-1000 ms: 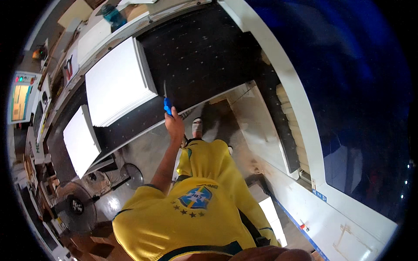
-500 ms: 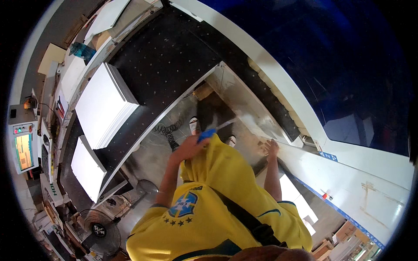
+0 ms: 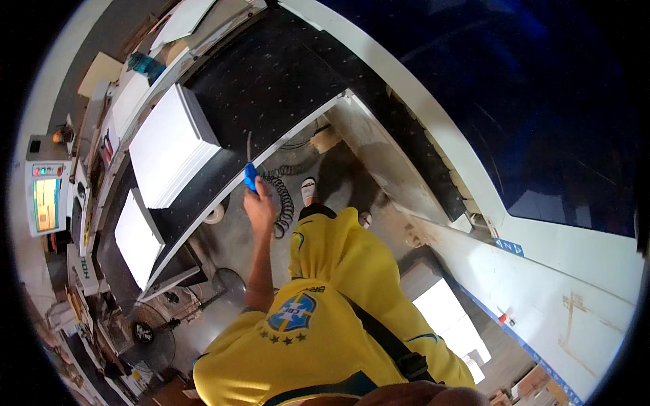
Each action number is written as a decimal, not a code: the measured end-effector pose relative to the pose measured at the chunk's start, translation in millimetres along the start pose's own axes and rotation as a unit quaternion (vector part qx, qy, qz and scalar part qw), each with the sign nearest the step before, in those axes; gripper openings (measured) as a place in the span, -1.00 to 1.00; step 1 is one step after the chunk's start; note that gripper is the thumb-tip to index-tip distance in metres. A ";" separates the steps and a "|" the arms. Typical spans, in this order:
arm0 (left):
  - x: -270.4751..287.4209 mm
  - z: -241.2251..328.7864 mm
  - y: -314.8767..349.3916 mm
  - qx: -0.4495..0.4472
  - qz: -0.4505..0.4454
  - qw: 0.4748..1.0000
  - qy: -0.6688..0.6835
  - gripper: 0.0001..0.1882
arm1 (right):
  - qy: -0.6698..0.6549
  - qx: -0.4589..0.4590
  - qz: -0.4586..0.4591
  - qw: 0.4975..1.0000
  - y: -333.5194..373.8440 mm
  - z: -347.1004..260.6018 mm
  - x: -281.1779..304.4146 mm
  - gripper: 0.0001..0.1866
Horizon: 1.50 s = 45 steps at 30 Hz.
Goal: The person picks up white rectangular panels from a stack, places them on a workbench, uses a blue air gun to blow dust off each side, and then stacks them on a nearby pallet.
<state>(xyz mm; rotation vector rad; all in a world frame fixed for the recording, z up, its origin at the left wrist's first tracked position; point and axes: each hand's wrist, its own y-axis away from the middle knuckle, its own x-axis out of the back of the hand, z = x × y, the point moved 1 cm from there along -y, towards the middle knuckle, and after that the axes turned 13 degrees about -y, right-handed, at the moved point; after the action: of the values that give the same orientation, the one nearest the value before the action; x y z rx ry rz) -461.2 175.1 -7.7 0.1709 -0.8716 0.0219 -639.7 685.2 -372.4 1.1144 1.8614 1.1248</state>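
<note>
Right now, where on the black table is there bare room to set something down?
Between the larger white stack and the pale machine frame, the black table has a wide bare stretch. At its near edge, the left hand holds a blue tool. Crowded: the left end, where that stack sits close to a smaller white pile.

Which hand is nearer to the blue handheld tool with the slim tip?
Left: the left hand holds the blue handheld tool; the right hand is out of view.
</note>
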 end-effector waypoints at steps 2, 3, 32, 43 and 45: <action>8.1 -30.3 -0.9 0.008 0.052 0.999 -0.002 -0.39 | 0.008 -0.011 -0.009 1.000 -3.2 -1.8 14.9 -0.71; -3.0 -54.9 -4.5 -0.011 0.040 0.997 -0.063 -0.39 | 0.002 -0.017 -0.017 1.000 -7.2 0.2 17.5 -0.71; 196.9 -166.4 18.6 0.184 0.269 0.924 0.201 -0.45 | 0.178 -0.058 -0.173 0.967 -72.6 -92.3 -116.3 -0.71; 142.1 -91.5 14.2 -0.156 -0.042 0.983 -0.092 -0.33 | 0.262 0.024 -0.164 0.951 -38.8 -44.2 -219.0 -0.67; 147.9 -87.8 10.4 -0.217 -0.104 0.969 -0.060 -0.35 | 0.263 0.045 -0.164 0.950 -36.2 -39.6 -235.9 -0.66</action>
<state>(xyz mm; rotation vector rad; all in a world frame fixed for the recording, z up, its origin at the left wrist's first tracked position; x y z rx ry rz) -300.1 191.7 51.2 -0.1490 -0.9545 -0.3776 -591.1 448.5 -361.9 0.5381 2.4185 1.2227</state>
